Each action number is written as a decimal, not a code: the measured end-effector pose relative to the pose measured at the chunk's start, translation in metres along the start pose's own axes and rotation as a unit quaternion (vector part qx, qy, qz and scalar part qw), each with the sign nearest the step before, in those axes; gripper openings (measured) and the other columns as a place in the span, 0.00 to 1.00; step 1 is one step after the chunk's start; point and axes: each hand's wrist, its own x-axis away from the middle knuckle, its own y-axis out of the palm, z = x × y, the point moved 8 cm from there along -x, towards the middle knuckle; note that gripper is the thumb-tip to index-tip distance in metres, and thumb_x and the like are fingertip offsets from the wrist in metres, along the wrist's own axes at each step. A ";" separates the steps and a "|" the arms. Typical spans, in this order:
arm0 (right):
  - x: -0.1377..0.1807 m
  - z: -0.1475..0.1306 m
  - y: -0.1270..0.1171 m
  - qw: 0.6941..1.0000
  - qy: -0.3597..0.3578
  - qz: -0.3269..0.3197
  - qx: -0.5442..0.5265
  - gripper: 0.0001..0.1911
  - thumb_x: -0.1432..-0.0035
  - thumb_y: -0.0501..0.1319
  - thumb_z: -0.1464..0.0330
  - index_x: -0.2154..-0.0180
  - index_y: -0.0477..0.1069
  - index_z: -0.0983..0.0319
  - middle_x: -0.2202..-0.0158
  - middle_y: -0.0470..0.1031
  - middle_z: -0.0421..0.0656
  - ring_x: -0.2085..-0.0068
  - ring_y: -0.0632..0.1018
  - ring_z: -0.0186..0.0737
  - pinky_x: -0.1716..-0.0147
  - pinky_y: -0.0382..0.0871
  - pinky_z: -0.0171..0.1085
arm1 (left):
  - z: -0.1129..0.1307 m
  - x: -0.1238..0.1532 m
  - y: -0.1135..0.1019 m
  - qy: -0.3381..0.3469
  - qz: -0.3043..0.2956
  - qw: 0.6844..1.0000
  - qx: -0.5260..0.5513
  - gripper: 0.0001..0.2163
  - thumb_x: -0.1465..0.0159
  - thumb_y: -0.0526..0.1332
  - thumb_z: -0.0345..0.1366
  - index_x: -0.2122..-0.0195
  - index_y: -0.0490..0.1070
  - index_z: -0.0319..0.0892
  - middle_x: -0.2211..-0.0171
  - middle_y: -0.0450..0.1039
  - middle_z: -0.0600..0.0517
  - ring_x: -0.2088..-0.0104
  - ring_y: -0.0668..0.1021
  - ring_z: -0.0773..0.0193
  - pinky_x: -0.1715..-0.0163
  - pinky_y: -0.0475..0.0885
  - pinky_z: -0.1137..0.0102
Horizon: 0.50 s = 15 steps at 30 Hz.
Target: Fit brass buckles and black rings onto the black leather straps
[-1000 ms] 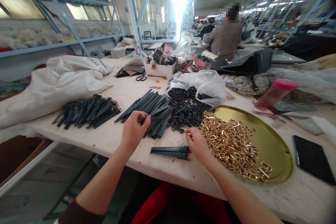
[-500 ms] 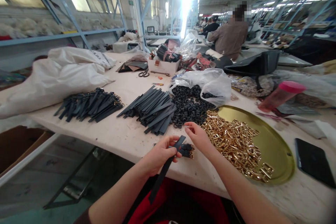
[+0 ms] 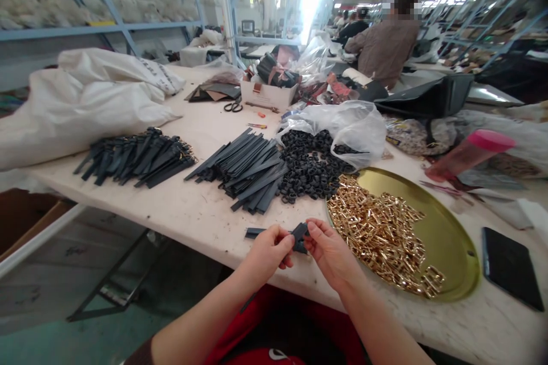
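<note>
My left hand (image 3: 269, 251) is closed on a flat dark strap (image 3: 299, 231), whose end sticks up past the thumb. At that end my right hand (image 3: 329, 248) pinches with thumb and fingertips; whatever small dark thing is between them is mostly hidden. More dark strap pieces (image 3: 253, 232) lie on the table behind the hands. Beyond them is a heap of small black loops (image 3: 302, 174), with a fanned pile of straps (image 3: 246, 168) to its left. Gold metal buckles (image 3: 381, 234) fill much of a round gold tray (image 3: 460, 251) on the right.
Straps with gold hardware (image 3: 139, 157) lie at the left by a large white sack (image 3: 94, 102). A phone (image 3: 511, 268) rests right of the tray, below a pink-lidded container (image 3: 471, 154). Scissors (image 3: 233, 105) and a white box (image 3: 268, 95) are farther back. A person (image 3: 387, 48) sits beyond.
My right hand has come from the edge of the loop heap to the strap's end, its fingers now pinched there. The left hand still holds the strap, now turned more out of view.
</note>
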 end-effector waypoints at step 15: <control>0.032 -0.014 -0.015 0.973 -0.083 -0.015 0.214 0.19 0.57 0.64 0.58 0.65 0.65 0.61 0.72 0.68 0.38 0.70 0.69 0.33 0.67 0.64 0.35 | 0.001 0.033 0.035 -0.022 -0.189 0.981 -0.035 0.13 0.40 0.49 0.37 0.54 0.58 0.41 0.77 0.68 0.57 0.83 0.71 0.71 0.81 0.65 0.75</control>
